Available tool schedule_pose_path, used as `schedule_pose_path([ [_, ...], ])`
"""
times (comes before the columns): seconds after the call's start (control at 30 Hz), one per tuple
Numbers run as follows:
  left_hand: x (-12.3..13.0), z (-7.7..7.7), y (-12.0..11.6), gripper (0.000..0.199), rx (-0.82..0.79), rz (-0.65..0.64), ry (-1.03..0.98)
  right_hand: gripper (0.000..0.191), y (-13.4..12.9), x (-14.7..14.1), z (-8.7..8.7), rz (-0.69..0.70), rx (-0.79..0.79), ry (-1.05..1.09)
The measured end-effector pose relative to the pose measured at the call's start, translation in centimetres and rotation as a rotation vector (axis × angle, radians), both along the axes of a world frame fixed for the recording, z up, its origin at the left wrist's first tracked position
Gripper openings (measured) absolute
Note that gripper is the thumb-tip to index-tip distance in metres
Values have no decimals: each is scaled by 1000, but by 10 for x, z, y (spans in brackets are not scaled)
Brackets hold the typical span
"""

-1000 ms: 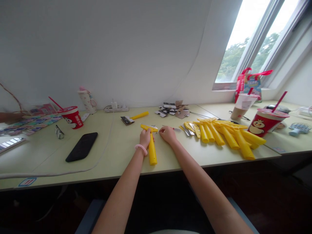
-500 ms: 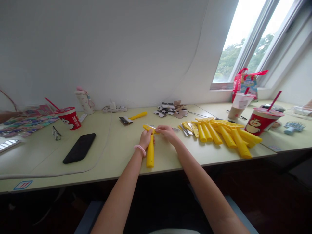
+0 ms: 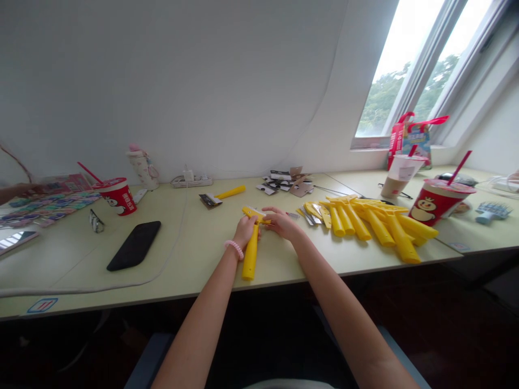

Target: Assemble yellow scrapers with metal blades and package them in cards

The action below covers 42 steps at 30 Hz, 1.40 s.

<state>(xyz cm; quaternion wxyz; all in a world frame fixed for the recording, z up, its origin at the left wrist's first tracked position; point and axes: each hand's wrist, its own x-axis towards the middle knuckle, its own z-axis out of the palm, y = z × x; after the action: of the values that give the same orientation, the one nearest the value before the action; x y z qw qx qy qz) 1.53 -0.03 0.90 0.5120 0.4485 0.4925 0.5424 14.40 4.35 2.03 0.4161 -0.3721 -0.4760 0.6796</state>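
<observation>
Yellow plastic scraper (image 3: 251,259) resting on the pale green desk (image 3: 182,265) just below the centre of the frame, handle pointing toward the desk's near edge, head end up among the hands. Left hand (image 3: 247,231) closed around the neck of the handle, just under the head, with a pink spiral hair tie (image 3: 234,248) on the wrist. Right hand (image 3: 281,224) reaching in from the right, fingers curled and extended onto the yellow head; whether gripping something small there, impossible to tell from this view, the fingertips being partly hidden. Thin metal glint along the top of the head, probably a blade (image 3: 255,209), too small to make out clearly. Just to the right, loose steel blades (image 3: 308,217) and a heap of matching yellow scrapers (image 3: 377,227), handles fanned toward the lower right. Farther back, a shorter yellow-handled scraper (image 3: 222,193) near torn cardboard packaging (image 3: 284,183). Toward the left, a black smartphone (image 3: 133,246) flat on the desk, and at the far left edge of the frame another person's hand (image 3: 24,189) above a colourful printed sheet (image 3: 48,201). Red lidded cup (image 3: 438,201) at the right of the frame.
</observation>
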Motion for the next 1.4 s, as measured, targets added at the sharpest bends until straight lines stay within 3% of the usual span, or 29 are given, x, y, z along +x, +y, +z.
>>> schedule_pose_path([
  [0.17, 1, 2, -1, 20, -16, -45, 7, 11, 2, 2, 0, 45, -77, 12],
  [0.3, 2, 5, -2, 22, -51, -39, 74, 8, 5, 0, -3, -25, -77, -26],
  [0.4, 2, 7, -7, 30, -21, 162, 310, 9, 5, 1, -1, -117, -76, -44],
  [0.5, 0, 11, -21, 40, 200, 433, 706, 8, 4, 3, 1, -201, -90, -43],
  [0.53, -1, 13, -26, 39, 292, 431, 817, 8, 4, 4, 2, -207, -88, -43],
  [0.63, -2, 21, -43, 29, 470, 193, 1128, 6, 4, 5, 1, -189, -68, -59],
  [0.77, 5, 35, -57, 43, 365, 19, 1425, 8, 6, 6, -2, -181, -44, -91],
  [0.87, 14, 42, -62, 56, 229, -28, 1563, 9, 6, 5, -3, -160, -52, -68],
  [0.97, 22, 41, -62, 64, 170, -6, 1619, 9, 6, 4, -2, -153, -72, -39],
  [1.17, 30, 35, -58, 57, 190, 44, 1609, 9, 5, 4, 1, -94, -131, 49],
  [1.4, 33, 32, -53, 61, 195, 60, 1579, 9, 7, 6, 0, -103, -84, 65],
])
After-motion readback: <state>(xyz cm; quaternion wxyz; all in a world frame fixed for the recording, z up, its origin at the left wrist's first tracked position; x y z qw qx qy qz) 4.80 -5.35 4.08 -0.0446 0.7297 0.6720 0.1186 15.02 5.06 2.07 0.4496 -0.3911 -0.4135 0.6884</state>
